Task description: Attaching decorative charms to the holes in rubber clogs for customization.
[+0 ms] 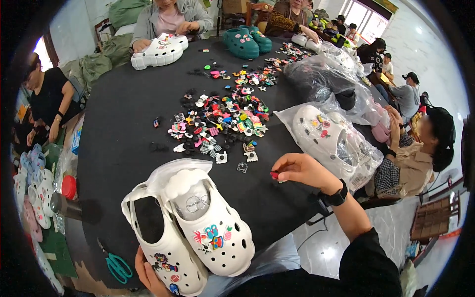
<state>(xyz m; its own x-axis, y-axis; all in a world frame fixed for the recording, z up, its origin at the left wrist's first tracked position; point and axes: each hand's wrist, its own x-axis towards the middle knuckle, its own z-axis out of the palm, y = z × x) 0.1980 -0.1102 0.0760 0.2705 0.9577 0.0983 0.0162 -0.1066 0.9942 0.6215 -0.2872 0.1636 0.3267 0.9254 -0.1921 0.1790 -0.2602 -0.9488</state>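
Two white clogs lie side by side at the near edge of the black table. The left clog (170, 257) bears several colourful charms; the right clog (217, 237) carries charms too, among them a pineapple and flip-flops. My left hand (147, 274) is closed around the outer side of the left clog, its fingers partly hidden beneath. To the right, above the table, my right hand (304, 171) pinches a small red shoe charm (274, 175) between thumb and fingertips. Beyond it spreads a pile of loose shoe charms (225, 119).
Teal-handled scissors (118, 267) lie at the near left. A bagged white clog pair (331, 143) sits right of the charms. Across the table are green clogs (242, 42) and a white clog (161, 51) in a person's hands. Another person (415, 153) sits at the right.
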